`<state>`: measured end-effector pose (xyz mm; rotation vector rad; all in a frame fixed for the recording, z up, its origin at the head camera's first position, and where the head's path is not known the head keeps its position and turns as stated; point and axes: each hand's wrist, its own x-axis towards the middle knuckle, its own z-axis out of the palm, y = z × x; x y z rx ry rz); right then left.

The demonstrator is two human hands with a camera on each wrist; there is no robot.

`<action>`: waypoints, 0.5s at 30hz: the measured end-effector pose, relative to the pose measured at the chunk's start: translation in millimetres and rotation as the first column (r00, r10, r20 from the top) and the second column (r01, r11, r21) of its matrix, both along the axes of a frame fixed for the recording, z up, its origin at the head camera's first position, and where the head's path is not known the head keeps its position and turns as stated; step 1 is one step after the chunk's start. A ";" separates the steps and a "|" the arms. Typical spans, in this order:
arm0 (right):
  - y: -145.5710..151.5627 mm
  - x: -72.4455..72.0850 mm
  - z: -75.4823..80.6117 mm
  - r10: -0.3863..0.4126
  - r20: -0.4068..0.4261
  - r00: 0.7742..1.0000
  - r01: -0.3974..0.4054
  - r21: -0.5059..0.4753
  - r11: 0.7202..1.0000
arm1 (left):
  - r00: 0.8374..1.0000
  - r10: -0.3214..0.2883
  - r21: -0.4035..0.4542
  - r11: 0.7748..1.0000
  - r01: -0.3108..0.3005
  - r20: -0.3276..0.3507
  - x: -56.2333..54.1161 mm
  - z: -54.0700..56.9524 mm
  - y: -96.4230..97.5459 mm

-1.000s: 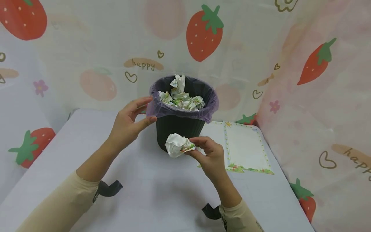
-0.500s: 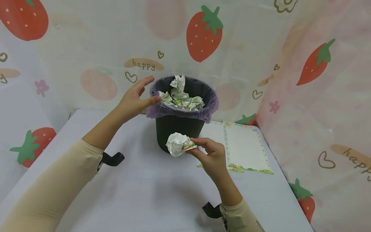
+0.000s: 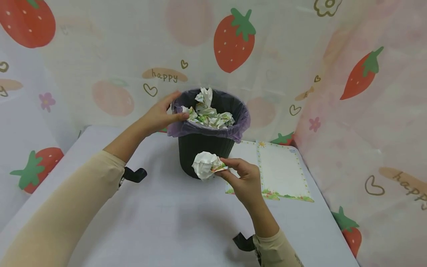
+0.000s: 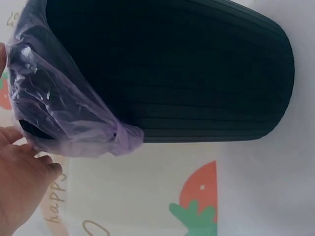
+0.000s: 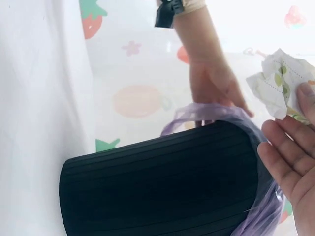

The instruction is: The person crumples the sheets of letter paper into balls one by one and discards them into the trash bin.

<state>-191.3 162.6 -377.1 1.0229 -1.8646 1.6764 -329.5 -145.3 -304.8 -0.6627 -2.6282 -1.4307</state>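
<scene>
A black trash can (image 3: 203,148) with a purple bag (image 3: 238,131) folded over its rim stands on the white table. My left hand (image 3: 160,116) grips its left rim, thumb over the edge and other fingers on the outside; in the left wrist view the left hand (image 4: 22,182) shows only partly, at the lower left. Several crumpled papers (image 3: 217,118) fill the can's upper part. In front of the can, my right hand (image 3: 245,181) pinches a crumpled paper ball (image 3: 205,165) between thumb and fingertips. Close up, the paper (image 5: 278,81) shows green leaf print.
Flat sheets of paper (image 3: 283,168) with a flowered border lie on the table right of the can, partly overlapping. A strawberry-print curtain (image 3: 116,44) hangs behind and along the sides. Black straps (image 3: 135,175) stick out from the wrists.
My left hand let go of the bag's lower left edge, rose, and has come onto the can's rim. The right hand and its paper ball have barely moved.
</scene>
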 end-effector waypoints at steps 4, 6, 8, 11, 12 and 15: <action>0.2 0.2 -1.0 -0.006 -0.005 1.000 0.006 -0.001 1.000 | 1.000 0.003 -0.015 1.000 -0.002 0.026 -2.5 -6.5 -1.8; 0.6 -0.7 -0.4 -0.008 -0.018 1.000 0.008 0.001 1.000 | 1.000 0.007 -0.022 1.000 -0.007 0.025 -2.7 -7.9 -2.9; 1.7 -1.6 1.1 -0.008 -0.033 0.999 0.008 -0.003 1.000 | 1.000 0.012 -0.024 1.000 -0.011 0.025 -2.3 -8.3 -3.2; 5.2 -2.8 4.5 -0.010 -0.051 0.999 0.010 -0.012 1.000 | 0.999 0.017 -0.029 0.999 -0.017 0.030 -0.9 -7.5 -1.8; 6.7 -3.2 5.6 -0.013 -0.054 0.998 0.012 -0.014 1.000 | 0.999 0.018 -0.027 0.999 -0.017 0.037 -0.3 -7.3 -1.2; 12.0 -4.2 9.4 -0.018 -0.059 0.998 0.018 -0.016 1.000 | 0.999 0.027 -0.033 0.999 -0.025 0.037 0.1 -7.2 1.4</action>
